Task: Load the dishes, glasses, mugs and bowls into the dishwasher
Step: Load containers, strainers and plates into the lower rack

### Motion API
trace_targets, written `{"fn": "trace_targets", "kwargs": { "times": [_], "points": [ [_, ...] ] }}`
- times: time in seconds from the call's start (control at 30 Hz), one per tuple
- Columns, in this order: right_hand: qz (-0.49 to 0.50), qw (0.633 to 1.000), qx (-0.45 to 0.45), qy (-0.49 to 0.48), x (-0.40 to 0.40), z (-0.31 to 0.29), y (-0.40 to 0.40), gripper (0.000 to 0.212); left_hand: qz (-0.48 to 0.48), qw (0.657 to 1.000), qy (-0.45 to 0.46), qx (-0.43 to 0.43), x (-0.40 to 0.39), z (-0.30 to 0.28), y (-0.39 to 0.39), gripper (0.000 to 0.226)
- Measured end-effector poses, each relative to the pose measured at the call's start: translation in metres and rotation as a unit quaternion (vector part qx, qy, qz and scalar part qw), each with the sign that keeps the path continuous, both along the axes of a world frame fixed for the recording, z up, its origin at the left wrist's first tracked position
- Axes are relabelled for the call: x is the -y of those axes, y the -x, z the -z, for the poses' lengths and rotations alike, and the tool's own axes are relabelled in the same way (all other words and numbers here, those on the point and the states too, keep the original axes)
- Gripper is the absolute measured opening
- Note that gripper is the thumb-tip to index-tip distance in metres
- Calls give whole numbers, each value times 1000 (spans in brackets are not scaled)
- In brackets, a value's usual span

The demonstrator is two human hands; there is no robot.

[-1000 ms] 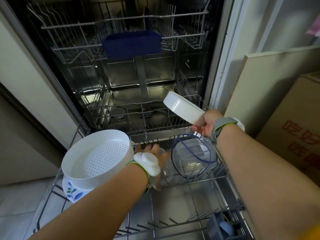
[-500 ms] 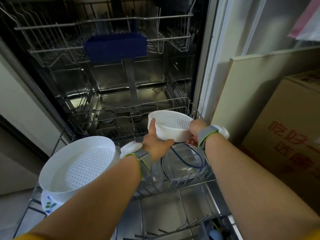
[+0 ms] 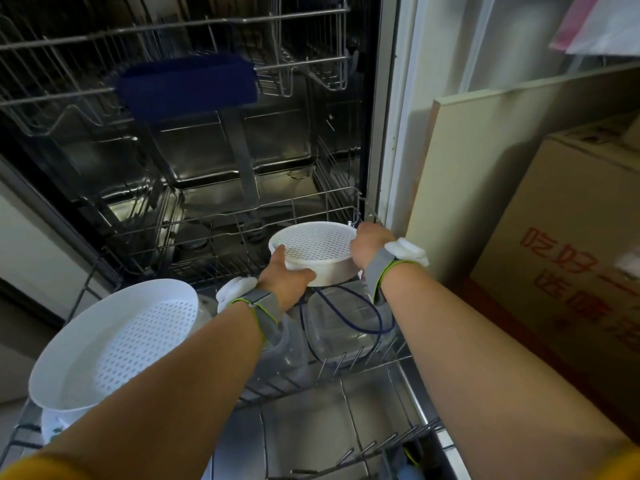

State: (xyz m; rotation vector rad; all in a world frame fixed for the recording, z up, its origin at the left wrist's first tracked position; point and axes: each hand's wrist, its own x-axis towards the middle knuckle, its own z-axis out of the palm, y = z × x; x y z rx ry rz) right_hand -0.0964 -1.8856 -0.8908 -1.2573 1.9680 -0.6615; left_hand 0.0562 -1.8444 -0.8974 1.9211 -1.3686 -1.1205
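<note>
A small perforated dish (image 3: 317, 249) is held by both hands (image 3: 289, 282) (image 3: 369, 245) at centre frame — not yet racked. A larger one (image 3: 114, 344) is already loaded, lower left.

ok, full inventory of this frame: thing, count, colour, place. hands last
small strainer: 1, white, held over lower rack, back right
large strainer: 1, white, lower rack, left
patterned dish: 1, white with green print, under large strainer
clear lid with blue seal: 1, lower rack, below small strainer
blue tray: 1, upper rack
lower rack: 1, metal, pulled out
cardboard box: 1, brown, right
left hand: grips small strainer
right hand: grips small strainer
</note>
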Motion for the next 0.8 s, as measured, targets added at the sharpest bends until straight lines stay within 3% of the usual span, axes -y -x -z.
{"fn": "trace_targets", "kwargs": {
  "times": [0.17, 0.37, 0.5, 0.8],
  "points": [
    [-52, 998, -24, 11, 6, 1, 6, 30, 0, 999, 41, -5, -3, -7, 3, 66],
    [-36, 994, -52, 91, -1, -6, 12, 29, 50, 982, 152, 103, -20, -19, 19, 51],
    [-15, 993, -11, 116, 2, -22, 25, 25, 67, 974, 190, 104, -17, -30, 17, 48],
    [-2, 998, 57, 19, -13, -31, 31, 10, 146, 967, 160, 134, -10, -25, 13, 55]
  ]
}}
